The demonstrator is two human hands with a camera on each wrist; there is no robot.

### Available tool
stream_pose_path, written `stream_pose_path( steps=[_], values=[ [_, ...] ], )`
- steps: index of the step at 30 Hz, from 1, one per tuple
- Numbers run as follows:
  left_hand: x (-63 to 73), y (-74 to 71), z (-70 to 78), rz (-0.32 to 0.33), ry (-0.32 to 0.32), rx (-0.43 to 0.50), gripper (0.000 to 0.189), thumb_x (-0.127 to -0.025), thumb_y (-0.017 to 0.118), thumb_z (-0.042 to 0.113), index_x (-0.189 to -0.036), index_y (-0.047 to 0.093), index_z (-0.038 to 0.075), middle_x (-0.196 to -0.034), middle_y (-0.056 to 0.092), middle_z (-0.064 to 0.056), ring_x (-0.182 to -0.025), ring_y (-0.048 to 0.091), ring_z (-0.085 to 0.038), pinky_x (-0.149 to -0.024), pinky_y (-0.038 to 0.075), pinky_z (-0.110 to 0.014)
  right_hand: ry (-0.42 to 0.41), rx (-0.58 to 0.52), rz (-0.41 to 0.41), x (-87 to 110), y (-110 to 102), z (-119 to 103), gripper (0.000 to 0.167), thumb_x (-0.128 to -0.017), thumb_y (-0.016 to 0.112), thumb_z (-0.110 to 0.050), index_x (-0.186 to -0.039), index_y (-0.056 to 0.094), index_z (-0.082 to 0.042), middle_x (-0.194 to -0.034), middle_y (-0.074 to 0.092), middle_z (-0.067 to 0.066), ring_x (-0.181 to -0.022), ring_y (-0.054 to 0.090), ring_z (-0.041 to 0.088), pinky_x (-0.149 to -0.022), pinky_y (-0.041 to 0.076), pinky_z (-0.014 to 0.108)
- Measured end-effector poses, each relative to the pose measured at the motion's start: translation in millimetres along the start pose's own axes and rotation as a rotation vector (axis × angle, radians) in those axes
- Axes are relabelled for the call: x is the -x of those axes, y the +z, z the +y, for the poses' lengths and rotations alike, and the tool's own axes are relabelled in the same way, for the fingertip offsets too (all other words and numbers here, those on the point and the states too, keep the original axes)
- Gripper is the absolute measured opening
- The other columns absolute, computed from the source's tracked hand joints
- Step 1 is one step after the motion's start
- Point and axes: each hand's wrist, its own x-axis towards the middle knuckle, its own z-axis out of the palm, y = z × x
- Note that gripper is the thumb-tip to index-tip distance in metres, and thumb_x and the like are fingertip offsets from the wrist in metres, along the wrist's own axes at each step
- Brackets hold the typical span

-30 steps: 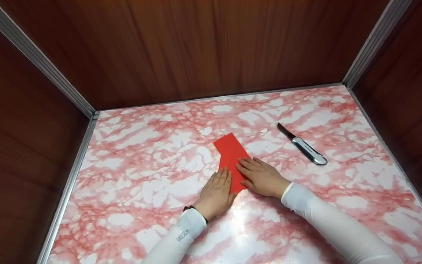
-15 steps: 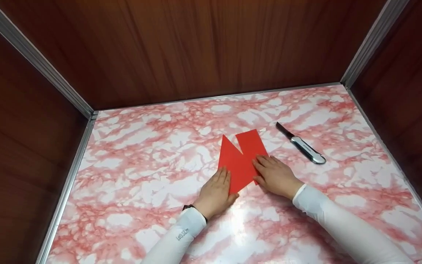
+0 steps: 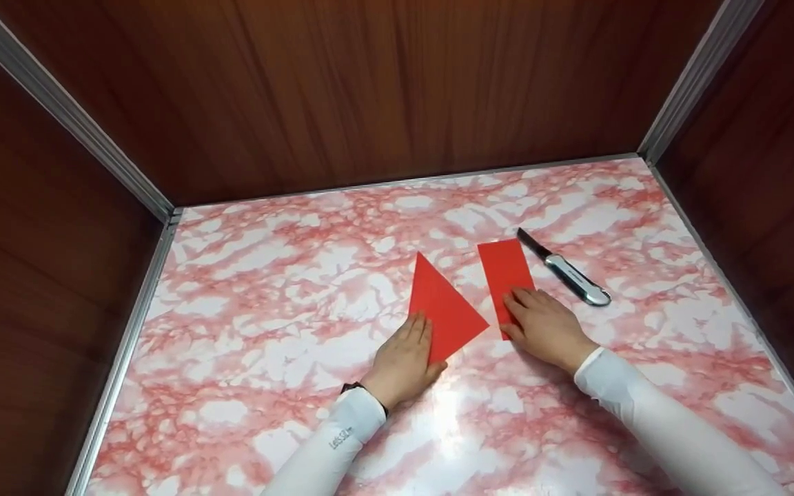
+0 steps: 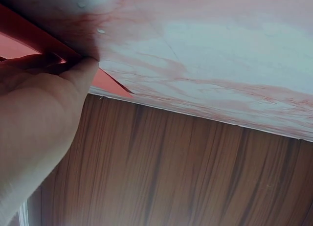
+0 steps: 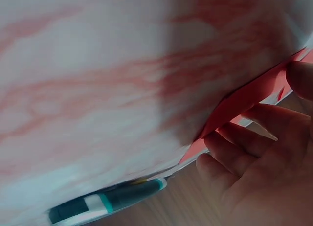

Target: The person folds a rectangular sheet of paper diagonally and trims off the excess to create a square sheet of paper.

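A red paper triangle [image 3: 445, 310] lies on the marbled table. My left hand [image 3: 400, 358] rests on its left edge, fingers straight, thumb near its lower corner. To the right lies a separate red paper strip [image 3: 500, 265], tilted slightly. The fingers of my right hand [image 3: 542, 327] rest on the strip's lower right part, extended and covering some of it. In the right wrist view, the strip's edge [image 5: 244, 101] shows along those fingertips. The left wrist view shows the left hand [image 4: 44, 103] against red paper, whose far side is hidden.
A utility knife [image 3: 576, 279], blade out, lies just right of the strip, its blade tip near the strip's upper right corner. Brown wood-grain panels [image 3: 397, 89] with metal edging enclose the table [image 3: 266, 331] at the back and sides.
My right hand has slid the strip rightward, off the triangle that it overlapped, toward the knife. The two red papers now lie apart. My left hand has stayed in place on the triangle.
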Motion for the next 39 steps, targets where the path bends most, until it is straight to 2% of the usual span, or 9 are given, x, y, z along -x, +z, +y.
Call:
stream_pose_path(
  steps=[6,10,14,17,20,23,27,31,39],
  values=[
    [-0.3,-0.4,-0.9,0.004,0.009,-0.027,0.078,-0.105,0.048,0.051,-0.156,0.033,-0.007,-0.163,0.029,-0.022,-0.153,0.023,-0.031,-0.123,0.020,-0.036,-0.010,-0.012,0.005,-2.4,-1,0,0.062,-0.100,0.065,-0.037,-0.147,0.053,0.002,-0.149,0.049,0.027,-0.137,0.045,0.044,-0.118,0.029,0.054],
    [-0.7,-1.0,-1.9,0.006,0.005,-0.020,0.077,-0.104,0.050,0.050,-0.156,0.034,-0.006,-0.162,0.031,-0.022,-0.153,0.024,-0.031,-0.122,0.022,-0.036,-0.025,-0.019,0.046,-8.0,-4,-6,0.057,-0.098,0.068,-0.033,-0.140,0.059,0.003,-0.143,0.054,0.025,-0.132,0.050,0.043,-0.114,0.034,0.056],
    [-4.0,-1.7,-2.6,0.049,-0.007,-0.014,0.074,-0.102,0.055,0.048,-0.152,0.043,-0.005,-0.158,0.040,-0.020,-0.149,0.034,-0.031,-0.118,0.031,-0.038,-0.051,-0.126,0.072,-18.0,-6,-22,0.044,-0.098,0.068,-0.028,-0.129,0.067,0.003,-0.132,0.061,0.021,-0.123,0.054,0.040,-0.107,0.042,0.055],
    [-8.7,-1.9,-2.8,0.126,-0.015,-0.027,0.067,-0.099,0.062,0.049,-0.140,0.055,-0.003,-0.146,0.051,-0.018,-0.137,0.046,-0.031,-0.109,0.042,-0.040,-0.047,-0.232,0.023,-27.0,-7,-37,0.045,-0.098,0.068,-0.027,-0.132,0.064,0.003,-0.128,0.063,0.020,-0.120,0.055,0.038,-0.105,0.044,0.053],
    [-13.6,-1.9,-2.3,0.174,-0.027,-0.031,0.063,-0.094,0.066,0.054,-0.127,0.060,0.001,-0.129,0.056,-0.013,-0.120,0.053,-0.028,-0.099,0.047,-0.040,0.000,-0.306,-0.051,-35.3,-10,-50,0.056,-0.099,0.067,-0.026,-0.143,0.054,0.006,-0.133,0.061,0.023,-0.124,0.054,0.040,-0.107,0.043,0.053],
    [-16.7,-1.4,-1.2,0.173,-0.037,-0.025,0.067,-0.091,0.067,0.060,-0.123,0.060,0.002,-0.120,0.055,-0.010,-0.111,0.053,-0.027,-0.093,0.049,-0.039,0.054,-0.362,-0.099,-42.5,-11,-59,0.060,-0.100,0.066,-0.023,-0.148,0.048,0.007,-0.138,0.056,0.026,-0.129,0.051,0.044,-0.110,0.040,0.055],
    [-18.2,-0.6,0.2,0.164,-0.044,-0.029,0.069,-0.089,0.068,0.062,-0.122,0.060,0.002,-0.118,0.054,-0.010,-0.110,0.053,-0.026,-0.092,0.049,-0.038,0.101,-0.423,-0.114,-47.9,-12,-64,0.060,-0.099,0.066,-0.020,-0.148,0.046,0.008,-0.140,0.053,0.028,-0.130,0.050,0.045,-0.111,0.038,0.055],
    [-17.9,0.1,1.2,0.191,-0.041,-0.036,0.067,-0.088,0.069,0.060,-0.121,0.061,0.002,-0.119,0.055,-0.010,-0.109,0.053,-0.027,-0.092,0.050,-0.038,0.121,-0.440,-0.101,-49.6,-10,-65,0.057,-0.098,0.066,-0.018,-0.146,0.049,0.008,-0.137,0.054,0.028,-0.127,0.052,0.043,-0.109,0.041,0.054],
    [-16.0,1.1,1.9,0.225,-0.036,-0.025,0.065,-0.088,0.071,0.056,-0.119,0.063,0.001,-0.120,0.057,-0.012,-0.109,0.055,-0.028,-0.092,0.051,-0.039,0.110,-0.417,-0.065,-51.8,-6,-69,0.047,-0.097,0.065,-0.013,-0.137,0.057,0.010,-0.126,0.061,0.026,-0.118,0.056,0.041,-0.104,0.045,0.053]
  ],
)
